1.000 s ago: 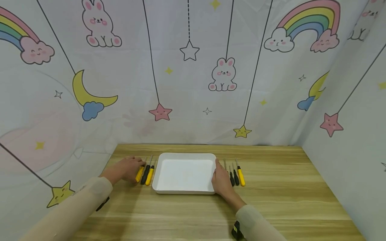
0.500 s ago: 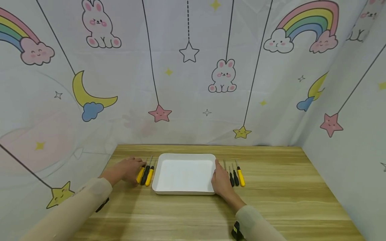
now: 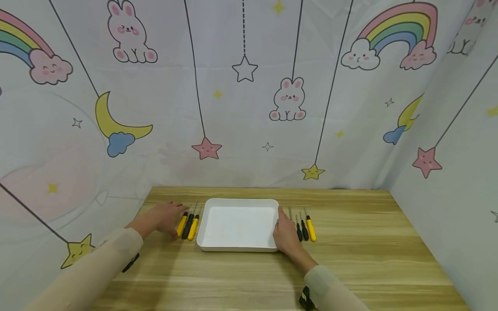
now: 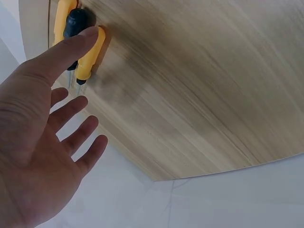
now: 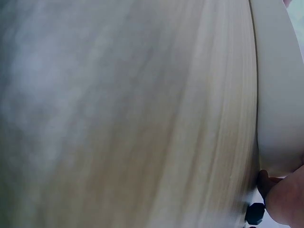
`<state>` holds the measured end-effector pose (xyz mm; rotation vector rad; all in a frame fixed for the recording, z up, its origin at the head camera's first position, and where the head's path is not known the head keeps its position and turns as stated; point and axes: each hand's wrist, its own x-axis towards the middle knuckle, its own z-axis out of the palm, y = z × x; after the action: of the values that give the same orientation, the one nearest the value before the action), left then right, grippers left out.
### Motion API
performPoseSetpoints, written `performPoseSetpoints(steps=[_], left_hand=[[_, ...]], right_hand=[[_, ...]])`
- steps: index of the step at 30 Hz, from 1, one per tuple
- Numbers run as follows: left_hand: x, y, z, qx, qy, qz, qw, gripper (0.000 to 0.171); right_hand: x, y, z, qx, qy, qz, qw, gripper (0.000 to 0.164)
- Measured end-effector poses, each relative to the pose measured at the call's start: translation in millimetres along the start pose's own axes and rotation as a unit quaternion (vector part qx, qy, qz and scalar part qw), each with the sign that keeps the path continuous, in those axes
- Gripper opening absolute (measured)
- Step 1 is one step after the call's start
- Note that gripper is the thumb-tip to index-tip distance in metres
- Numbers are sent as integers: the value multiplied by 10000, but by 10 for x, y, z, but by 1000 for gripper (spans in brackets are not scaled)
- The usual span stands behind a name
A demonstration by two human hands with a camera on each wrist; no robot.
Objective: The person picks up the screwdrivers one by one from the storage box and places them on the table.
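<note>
A shallow white tray (image 3: 239, 249) lies in the middle of the wooden table in the head view. My right hand (image 3: 287, 235) holds its right side at the rim; in the right wrist view the tray's wall (image 5: 280, 90) fills the right edge. Left of the tray, my left hand (image 3: 166, 219) hovers beside a row of screwdrivers: a yellow one (image 3: 182, 225) nearest it, then a black one (image 3: 188, 226) and another yellow one (image 3: 193, 228). The left wrist view shows that hand's fingers loosely spread and holding nothing, its thumb overlapping the nearest yellow handle (image 4: 90, 61).
Right of the tray lie more screwdrivers, black-handled ones (image 3: 304, 231) and a yellow-handled one (image 3: 311, 229), partly hidden by the right hand. A patterned white curtain (image 3: 249, 129) stands behind the table (image 3: 241, 280) and along both sides.
My left hand has shifted slightly to the left, so more of the nearest yellow screwdriver shows. The tray and right hand look unchanged.
</note>
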<state>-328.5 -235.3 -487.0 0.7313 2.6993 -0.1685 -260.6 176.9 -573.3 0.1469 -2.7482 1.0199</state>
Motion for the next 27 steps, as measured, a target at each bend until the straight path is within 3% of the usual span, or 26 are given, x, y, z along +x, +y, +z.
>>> performPoseSetpoints(steps=[14,21,27], left_hand=[[-2,-88,-174,-837,447,14,9955,105],[14,39,-362,-1161,704,94,9907,106],[39,167,-515,-1342,710,55,9884,107]], right_hand=[[30,8,6,173,-8,-58,9998,51],[56,31,-41,277,-6,-3,9996,50],[105,10,-145,582,-299,263,9975,56]])
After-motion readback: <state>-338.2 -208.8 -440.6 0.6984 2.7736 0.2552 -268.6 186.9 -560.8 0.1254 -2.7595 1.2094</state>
